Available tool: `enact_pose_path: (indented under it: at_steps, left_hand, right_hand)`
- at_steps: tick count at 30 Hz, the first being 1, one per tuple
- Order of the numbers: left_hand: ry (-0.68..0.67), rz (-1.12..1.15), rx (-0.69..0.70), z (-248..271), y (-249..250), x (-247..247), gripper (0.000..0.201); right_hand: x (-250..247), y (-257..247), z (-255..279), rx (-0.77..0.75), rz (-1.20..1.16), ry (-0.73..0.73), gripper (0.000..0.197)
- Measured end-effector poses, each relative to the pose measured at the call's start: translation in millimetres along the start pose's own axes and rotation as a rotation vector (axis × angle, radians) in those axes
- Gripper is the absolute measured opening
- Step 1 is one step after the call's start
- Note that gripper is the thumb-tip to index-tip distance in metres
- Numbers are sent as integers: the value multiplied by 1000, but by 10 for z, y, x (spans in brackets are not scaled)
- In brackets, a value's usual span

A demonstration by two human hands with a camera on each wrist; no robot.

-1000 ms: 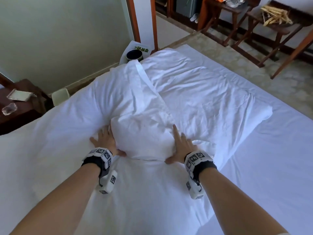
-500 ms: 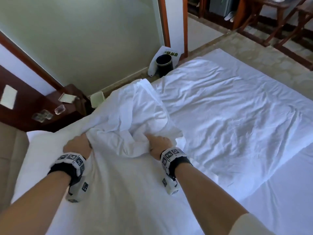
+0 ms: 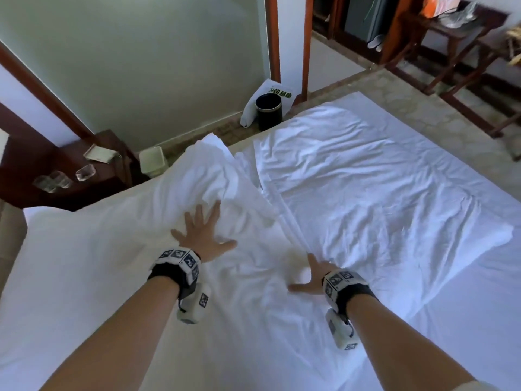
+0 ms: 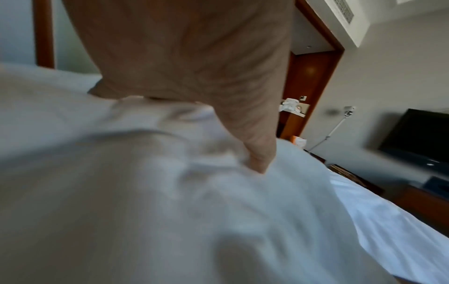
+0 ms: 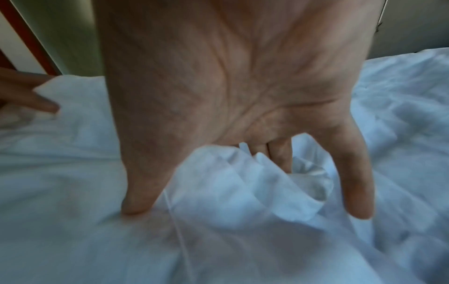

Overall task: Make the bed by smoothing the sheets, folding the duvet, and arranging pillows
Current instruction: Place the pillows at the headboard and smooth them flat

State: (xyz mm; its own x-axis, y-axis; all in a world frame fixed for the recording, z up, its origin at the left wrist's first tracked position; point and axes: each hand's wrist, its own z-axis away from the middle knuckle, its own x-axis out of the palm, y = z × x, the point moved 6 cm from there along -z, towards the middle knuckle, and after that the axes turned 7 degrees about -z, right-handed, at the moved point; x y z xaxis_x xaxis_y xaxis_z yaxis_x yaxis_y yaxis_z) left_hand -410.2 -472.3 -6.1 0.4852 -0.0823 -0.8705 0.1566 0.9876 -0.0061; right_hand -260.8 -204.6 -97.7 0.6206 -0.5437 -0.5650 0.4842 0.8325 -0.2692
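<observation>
Two white pillows lie side by side on the white bed sheet (image 3: 465,306). The near pillow (image 3: 118,249) lies under my hands, and its loose case end (image 3: 217,162) points toward the wall. The far pillow (image 3: 380,193) is creased and lies to the right. My left hand (image 3: 203,232) lies flat on the near pillow with fingers spread. My right hand (image 3: 313,277) presses flat at the seam between the pillows. In the right wrist view a fold of cloth (image 5: 243,182) hides part of the right hand's (image 5: 243,115) middle fingers. The left wrist view is blurred and shows the left hand (image 4: 194,67) on white fabric.
A black waste bin (image 3: 268,111) with a white bag behind it stands at the wall. A dark nightstand (image 3: 33,159) with glasses (image 3: 84,173) and a pale small bin (image 3: 153,162) lie left of the bed. Wooden racks (image 3: 465,52) stand far right.
Half a second ago both hands gripped the bunched pillowcase. Now they have let go and lie flat with fingers spread, and the pillow is flatter.
</observation>
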Motion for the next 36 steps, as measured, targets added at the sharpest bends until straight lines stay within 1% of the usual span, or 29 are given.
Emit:
enact_pose_path:
  at_steps: [2,3,4,6,7,8,9,10,11,12,13,14,15,17,18,20,21,22,25,26,27,30,33,34,36]
  left_hand:
    - [-20,-18,26,13,122,107,123]
    - [-33,-25,33,22,153,172,128]
    - [-39,-36,38,28,174,231,132]
    - [-41,-56,45,51,187,298,137]
    - [-44,-53,59,65,186,306,138]
    - [-39,-39,85,80,171,300,137]
    - [-27,-20,127,103,142,290,135]
    - [-12,-9,178,142,95,285,133]
    - [0,-11,221,176,21,273,131]
    - [8,-24,232,206,-91,270,131]
    - [17,-48,202,243,-230,276,134]
    - [27,-78,135,276,-392,288,137]
    - [26,-97,52,316,-553,316,140]
    - [-21,-62,-74,378,-805,484,143]
    - [-59,-25,-97,387,-865,608,144]
    - [-131,29,-102,368,-867,902,145]
    - [-153,42,-95,313,-834,1056,146]
    - [-168,36,-87,268,-774,1168,146]
    - [-188,-5,-81,-16,-715,1487,146]
    - [-203,-15,-85,-88,-715,1581,147]
    - [-214,-16,-89,-137,-720,1671,146]
    - [-219,-22,-85,-212,-745,1880,145]
    - [-237,-17,-84,-190,-748,1960,144]
    - [-247,-15,-79,-174,-744,1980,144]
    - [-254,-15,-65,-137,-762,2001,142]
  right_hand:
    - [48,-64,8,-28,5,-6,138]
    - [19,-149,20,-55,22,24,138]
    - [-41,-262,55,-96,62,86,139]
    - [-211,-602,159,-260,215,344,145]
    - [-260,-813,237,-376,306,478,148]
    - [-265,-1028,303,-489,392,568,151]
    - [-232,-1241,346,-604,467,613,151]
    - [-182,-1453,388,-706,559,616,150]
    - [-148,-1656,406,-775,656,587,146]
    - [-143,-1849,405,-806,721,543,139]
    - [-151,-1992,363,-778,728,465,132]
    - [-175,-2077,285,-706,694,383,129]
    - [-203,-2105,190,-614,635,315,134]
    - [-173,-2022,-43,-456,543,212,156]
    - [-119,-1949,-150,-404,528,167,161]
    - [15,-1825,-319,-323,547,96,163]
    - [69,-1799,-384,-295,560,66,159]
    - [108,-1762,-425,-271,562,41,150]
    - [300,-1715,-739,-230,513,3,104]
    - [380,-1690,-842,-224,517,3,95]
    - [457,-1665,-928,-224,534,7,93]
    - [617,-1615,-1062,-233,565,-21,102]
    - [671,-1608,-1010,-237,569,-26,108]
    - [678,-1600,-1001,-239,557,-22,107]
    - [688,-1582,-992,-246,525,-16,92]
